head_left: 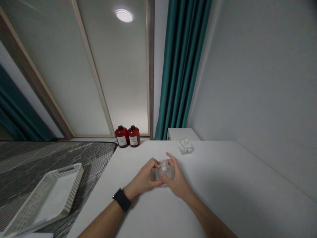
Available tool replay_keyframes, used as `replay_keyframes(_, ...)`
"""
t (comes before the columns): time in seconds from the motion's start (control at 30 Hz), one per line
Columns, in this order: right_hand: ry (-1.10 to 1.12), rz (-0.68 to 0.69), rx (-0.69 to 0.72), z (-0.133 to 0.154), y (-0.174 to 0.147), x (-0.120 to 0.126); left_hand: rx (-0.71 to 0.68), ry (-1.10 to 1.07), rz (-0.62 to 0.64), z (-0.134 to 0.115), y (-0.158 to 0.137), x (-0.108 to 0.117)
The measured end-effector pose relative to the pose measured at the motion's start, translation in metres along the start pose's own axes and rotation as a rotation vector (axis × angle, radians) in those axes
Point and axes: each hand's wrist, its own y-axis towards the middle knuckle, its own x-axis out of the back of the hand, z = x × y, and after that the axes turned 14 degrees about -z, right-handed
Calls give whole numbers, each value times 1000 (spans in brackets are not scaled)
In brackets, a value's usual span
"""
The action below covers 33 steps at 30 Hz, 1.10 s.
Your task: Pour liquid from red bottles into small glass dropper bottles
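Note:
A clear, see-through bottle (168,172) with a pale pump-like top stands on the white table in front of me. My left hand (146,175) curves round its left side, thumb low at the front and fingers behind. From the right, my right hand (177,180) closes on the bottle near its top, with thumb in front and the index finger raised. Parts of the bottle are hidden by my fingers. On my left wrist sits a dark watch (122,199).
Two red bottles (122,136) with black caps and white labels stand at the table's back left corner. A crumpled clear plastic packet (185,146) lies at the back right. Left of the white table (138,215), a white perforated basket (74,195) rests on a grey patterned surface.

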Motion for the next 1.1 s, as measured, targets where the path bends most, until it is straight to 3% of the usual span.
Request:
replay_keyframes(0.2,-102,-142,10,-7,0,-3,-21,0,3,2,0,1)
replay_keyframes(0.43,-39,-13,-10,-2,-1,4,-19,14,7,2,0,1)
replay_keyframes(0.67,-63,-104,10,-1,1,0,-25,15,5,2,0,1)
replay_keyframes(0.87,9,-22,7,2,1,1,-24,4,7,0,0,1)
replay_keyframes(1.03,-83,-129,45,-1,0,1,-34,5,-2,2,0,1)
replay_keyframes(1.1,-68,-111,48,-3,1,2,-35,10,-2,1,0,1)
